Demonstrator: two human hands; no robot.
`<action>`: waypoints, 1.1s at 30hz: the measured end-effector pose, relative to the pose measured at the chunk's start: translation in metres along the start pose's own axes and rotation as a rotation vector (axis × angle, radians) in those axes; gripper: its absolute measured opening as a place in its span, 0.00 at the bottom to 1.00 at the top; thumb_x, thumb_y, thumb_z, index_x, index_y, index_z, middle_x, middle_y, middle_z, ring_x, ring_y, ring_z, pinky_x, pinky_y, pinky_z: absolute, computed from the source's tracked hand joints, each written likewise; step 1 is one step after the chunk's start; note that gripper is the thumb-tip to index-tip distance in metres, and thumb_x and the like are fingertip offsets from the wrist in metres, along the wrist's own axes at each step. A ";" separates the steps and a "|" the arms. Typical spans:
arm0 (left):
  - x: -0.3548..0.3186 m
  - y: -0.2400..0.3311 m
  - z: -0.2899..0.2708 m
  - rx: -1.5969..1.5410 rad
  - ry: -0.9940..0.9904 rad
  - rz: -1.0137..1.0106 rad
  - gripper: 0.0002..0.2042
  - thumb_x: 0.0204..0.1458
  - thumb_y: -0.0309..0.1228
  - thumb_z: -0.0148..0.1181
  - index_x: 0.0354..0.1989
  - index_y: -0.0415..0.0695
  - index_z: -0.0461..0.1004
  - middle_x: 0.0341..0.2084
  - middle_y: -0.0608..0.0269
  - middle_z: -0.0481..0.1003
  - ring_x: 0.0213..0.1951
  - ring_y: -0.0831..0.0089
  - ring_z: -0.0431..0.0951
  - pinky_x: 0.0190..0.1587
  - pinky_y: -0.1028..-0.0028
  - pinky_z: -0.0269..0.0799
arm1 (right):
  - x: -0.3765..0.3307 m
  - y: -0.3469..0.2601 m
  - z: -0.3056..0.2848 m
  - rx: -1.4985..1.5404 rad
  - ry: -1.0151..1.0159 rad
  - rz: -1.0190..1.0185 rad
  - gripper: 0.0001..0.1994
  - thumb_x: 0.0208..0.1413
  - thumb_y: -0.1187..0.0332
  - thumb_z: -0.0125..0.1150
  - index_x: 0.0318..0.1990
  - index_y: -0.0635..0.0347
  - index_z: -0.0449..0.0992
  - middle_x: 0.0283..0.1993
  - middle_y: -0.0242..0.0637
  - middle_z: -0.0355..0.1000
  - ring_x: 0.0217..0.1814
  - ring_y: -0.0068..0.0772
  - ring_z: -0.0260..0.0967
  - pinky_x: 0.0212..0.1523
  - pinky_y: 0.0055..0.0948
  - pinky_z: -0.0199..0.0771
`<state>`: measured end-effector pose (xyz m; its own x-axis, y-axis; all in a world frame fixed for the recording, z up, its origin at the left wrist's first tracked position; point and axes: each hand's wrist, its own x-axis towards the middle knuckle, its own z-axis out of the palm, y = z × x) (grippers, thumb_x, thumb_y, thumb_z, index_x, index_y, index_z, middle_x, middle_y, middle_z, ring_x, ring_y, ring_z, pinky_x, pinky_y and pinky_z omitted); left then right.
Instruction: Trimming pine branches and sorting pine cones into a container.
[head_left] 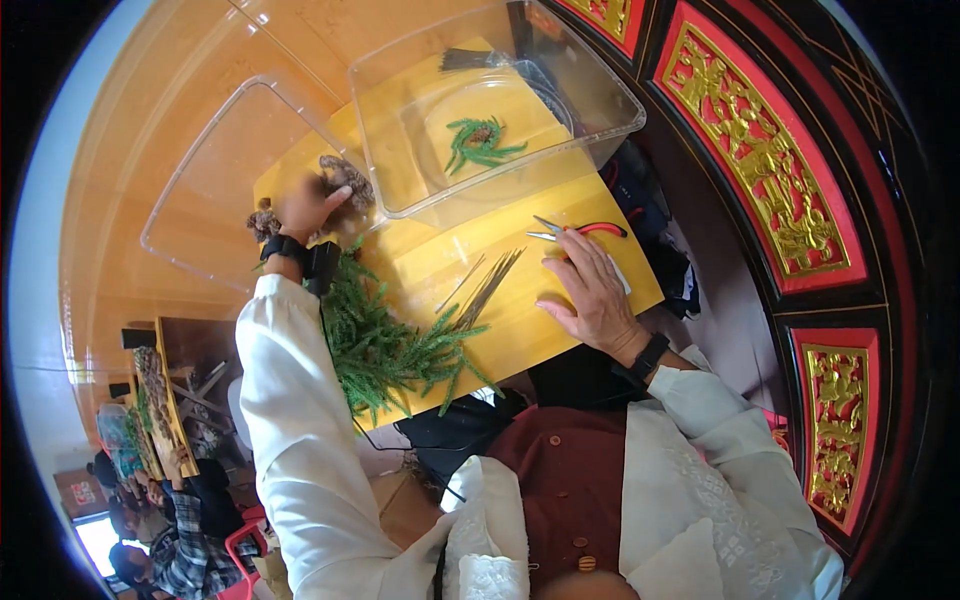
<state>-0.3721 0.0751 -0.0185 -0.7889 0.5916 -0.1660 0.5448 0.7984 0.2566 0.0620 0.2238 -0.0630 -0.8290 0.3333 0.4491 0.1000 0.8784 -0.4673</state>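
Note:
My left hand [308, 208] reaches among brown pine cones [346, 186] at the table's far left. Its thumb is stretched out beside them, but its fingers are blurred and partly hidden, so I cannot tell if they grip one. On the right, my right hand [590, 290] lies on the yellow table [520, 320], fingers loosely extended. Just beyond its fingertips are pliers [600, 230] with red and black handles and parted jaws. Between my hands lies a bundle of thin brown wire-like stems [492, 288]. Green needled sprigs [385, 340] are heaped beside my left forearm.
A clear plastic box [400, 212] stands at the back; a green sprig piece with a brown centre [482, 142] shows through it. Dark thin stems [475, 60] lie farther back. Another clear tray [190, 170] is left. Carved panels [760, 150] border the right; people sit lower left.

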 end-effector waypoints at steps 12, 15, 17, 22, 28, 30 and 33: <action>0.034 0.005 0.012 -0.170 -0.319 0.266 0.40 0.44 0.40 0.69 0.66 0.51 0.54 0.51 0.53 0.68 0.53 0.65 0.67 0.54 0.64 0.65 | 0.002 -0.002 0.003 -0.004 0.018 -0.003 0.25 0.40 0.68 0.69 0.48 0.62 0.68 0.59 0.51 0.59 0.66 0.53 0.53 0.65 0.45 0.53; 0.018 0.018 0.002 -0.211 -0.451 0.397 0.45 0.38 0.47 0.70 0.66 0.52 0.52 0.53 0.48 0.64 0.58 0.57 0.60 0.59 0.60 0.59 | 0.000 0.001 0.005 -0.004 0.020 0.014 0.25 0.40 0.68 0.69 0.48 0.62 0.68 0.59 0.51 0.59 0.66 0.53 0.53 0.64 0.45 0.54; -0.001 0.033 -0.011 -0.259 -0.529 0.399 0.50 0.32 0.54 0.71 0.66 0.52 0.53 0.53 0.40 0.60 0.62 0.46 0.54 0.62 0.57 0.55 | -0.002 0.003 0.004 -0.013 0.024 0.010 0.24 0.41 0.68 0.69 0.47 0.62 0.68 0.58 0.51 0.60 0.66 0.53 0.54 0.64 0.45 0.54; 0.000 0.027 0.002 0.215 -0.264 0.517 0.64 0.19 0.57 0.75 0.68 0.47 0.43 0.61 0.37 0.48 0.64 0.42 0.48 0.64 0.52 0.49 | -0.002 0.000 0.004 -0.025 0.030 -0.014 0.23 0.42 0.68 0.67 0.47 0.63 0.68 0.58 0.50 0.60 0.65 0.52 0.54 0.63 0.44 0.55; -0.008 0.039 0.023 0.532 -0.413 0.500 0.65 0.16 0.54 0.76 0.67 0.41 0.43 0.63 0.35 0.44 0.62 0.30 0.46 0.63 0.50 0.50 | -0.002 -0.001 0.004 -0.031 0.031 -0.002 0.22 0.43 0.68 0.67 0.47 0.63 0.68 0.57 0.50 0.60 0.65 0.52 0.54 0.63 0.43 0.55; -0.017 0.040 0.024 0.496 -0.332 0.516 0.64 0.17 0.53 0.75 0.67 0.44 0.44 0.63 0.35 0.45 0.62 0.30 0.46 0.63 0.50 0.50 | -0.002 -0.001 0.005 -0.030 0.031 0.000 0.22 0.43 0.68 0.67 0.47 0.63 0.68 0.57 0.50 0.60 0.65 0.52 0.54 0.63 0.43 0.56; -0.028 0.051 0.016 0.419 -0.206 0.478 0.61 0.19 0.53 0.75 0.67 0.50 0.46 0.62 0.36 0.48 0.61 0.31 0.49 0.63 0.51 0.52 | -0.002 0.000 0.004 -0.037 0.031 -0.004 0.22 0.44 0.68 0.66 0.47 0.63 0.68 0.57 0.50 0.61 0.65 0.52 0.54 0.63 0.42 0.56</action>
<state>-0.3172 0.1010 -0.0160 -0.3851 0.8674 -0.3151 0.9183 0.3940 -0.0376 0.0614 0.2215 -0.0671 -0.8119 0.3401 0.4745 0.1180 0.8916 -0.4371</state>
